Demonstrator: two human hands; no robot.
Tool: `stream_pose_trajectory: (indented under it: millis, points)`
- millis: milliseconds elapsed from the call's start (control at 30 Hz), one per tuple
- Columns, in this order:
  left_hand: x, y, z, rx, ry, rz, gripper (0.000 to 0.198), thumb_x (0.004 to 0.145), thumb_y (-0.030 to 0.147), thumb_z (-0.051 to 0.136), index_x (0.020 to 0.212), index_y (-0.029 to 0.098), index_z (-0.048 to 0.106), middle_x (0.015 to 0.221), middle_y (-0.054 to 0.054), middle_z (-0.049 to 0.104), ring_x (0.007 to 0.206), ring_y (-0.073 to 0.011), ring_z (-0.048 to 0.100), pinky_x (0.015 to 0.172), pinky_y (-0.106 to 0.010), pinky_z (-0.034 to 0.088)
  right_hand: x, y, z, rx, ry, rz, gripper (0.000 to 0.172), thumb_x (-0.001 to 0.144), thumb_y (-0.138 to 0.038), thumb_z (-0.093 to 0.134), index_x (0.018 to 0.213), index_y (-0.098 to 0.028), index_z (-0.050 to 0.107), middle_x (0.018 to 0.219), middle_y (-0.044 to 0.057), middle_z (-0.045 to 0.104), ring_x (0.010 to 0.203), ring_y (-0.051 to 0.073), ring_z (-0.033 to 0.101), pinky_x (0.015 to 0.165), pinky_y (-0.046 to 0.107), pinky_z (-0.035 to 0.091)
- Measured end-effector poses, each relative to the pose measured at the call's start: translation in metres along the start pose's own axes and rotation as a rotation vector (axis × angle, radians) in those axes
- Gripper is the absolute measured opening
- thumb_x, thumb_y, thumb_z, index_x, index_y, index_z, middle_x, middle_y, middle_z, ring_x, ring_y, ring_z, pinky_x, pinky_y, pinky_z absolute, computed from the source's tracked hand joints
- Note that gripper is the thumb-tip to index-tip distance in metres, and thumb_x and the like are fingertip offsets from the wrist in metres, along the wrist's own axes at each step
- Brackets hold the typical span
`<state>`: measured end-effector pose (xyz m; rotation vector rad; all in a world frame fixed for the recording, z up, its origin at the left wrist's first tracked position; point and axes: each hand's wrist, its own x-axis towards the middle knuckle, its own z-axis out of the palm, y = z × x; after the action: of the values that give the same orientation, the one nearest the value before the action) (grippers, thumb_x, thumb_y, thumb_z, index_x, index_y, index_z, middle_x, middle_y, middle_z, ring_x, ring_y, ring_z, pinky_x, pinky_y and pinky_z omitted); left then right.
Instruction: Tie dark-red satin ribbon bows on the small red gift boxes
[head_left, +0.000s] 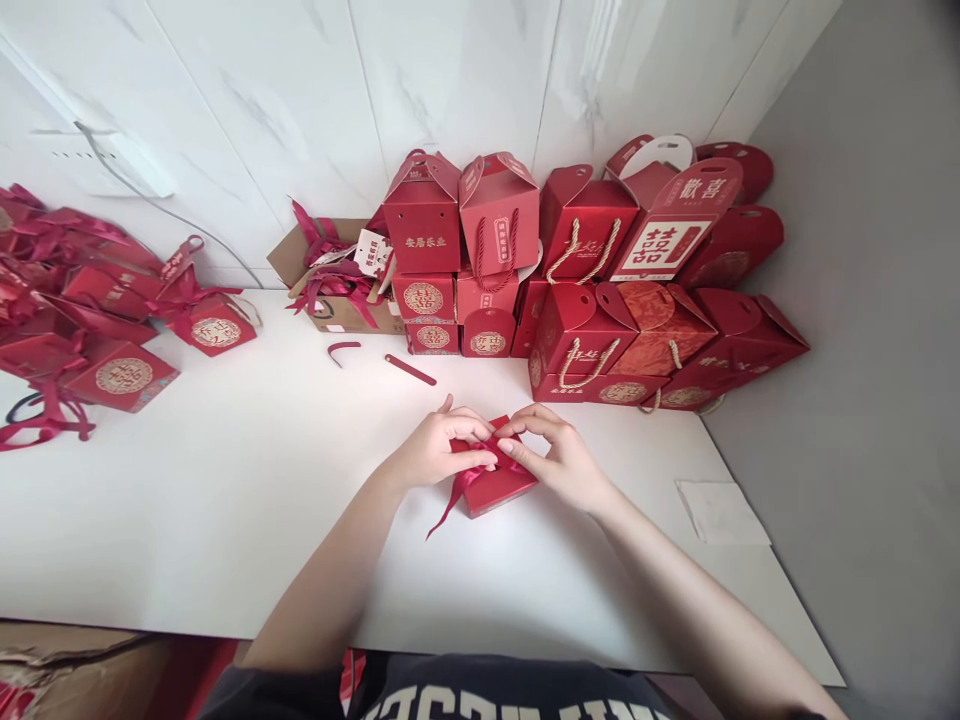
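A small red gift box [501, 487] lies on the white table [225, 500] in front of me. A dark red ribbon [457, 497] crosses its top, and one loose end trails down to the left. My left hand [439, 447] and my right hand [555, 450] both rest on the box. Each hand pinches part of the ribbon at the middle of the box top, with fingertips nearly touching.
Red gift boxes with rope handles [592, 290] are stacked against the back wall. A cardboard carton of ribbons [337, 280] stands left of them. More ribboned red boxes [97, 310] lie at the far left. Two loose ribbon pieces [409, 369] and a white sheet [721, 512] rest on the table.
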<state>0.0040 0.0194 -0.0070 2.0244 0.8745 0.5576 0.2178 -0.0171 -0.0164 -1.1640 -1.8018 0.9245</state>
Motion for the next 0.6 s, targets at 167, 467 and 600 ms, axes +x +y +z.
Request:
stream_pose_trajectory:
  millis: [167, 467, 600]
  points:
    - [-0.002, 0.008, 0.0, -0.072, 0.021, -0.046, 0.017, 0.081, 0.027, 0.07, 0.083, 0.021, 0.054, 0.076, 0.004, 0.074, 0.082, -0.0148, 0.07, 0.119, -0.05, -0.009, 0.0, 0.005, 0.013, 0.005, 0.05, -0.009, 0.012, 0.088, -0.034, 0.064, 0.086, -0.025, 0.072, 0.103, 0.005, 0.063, 0.103, 0.021, 0.059, 0.096, 0.039, 0.044]
    - [-0.004, 0.01, -0.006, -0.211, -0.066, -0.12, 0.024, 0.086, 0.033, 0.063, 0.075, 0.02, 0.046, 0.081, -0.003, 0.075, 0.113, -0.0225, 0.064, 0.119, -0.053, 0.007, -0.005, 0.008, 0.011, 0.089, 0.038, -0.055, 0.016, 0.093, -0.033, 0.058, 0.09, -0.024, 0.07, 0.112, 0.008, 0.06, 0.112, 0.023, 0.056, 0.101, 0.043, 0.041]
    - [-0.001, 0.007, -0.009, -0.191, -0.105, -0.111, 0.022, 0.086, 0.032, 0.063, 0.075, 0.02, 0.047, 0.077, -0.001, 0.073, 0.099, -0.0205, 0.068, 0.117, -0.053, 0.013, -0.002, 0.011, 0.008, 0.034, -0.076, -0.091, 0.015, 0.085, -0.036, 0.069, 0.096, -0.025, 0.07, 0.129, 0.009, 0.058, 0.127, 0.027, 0.048, 0.113, 0.056, 0.022]
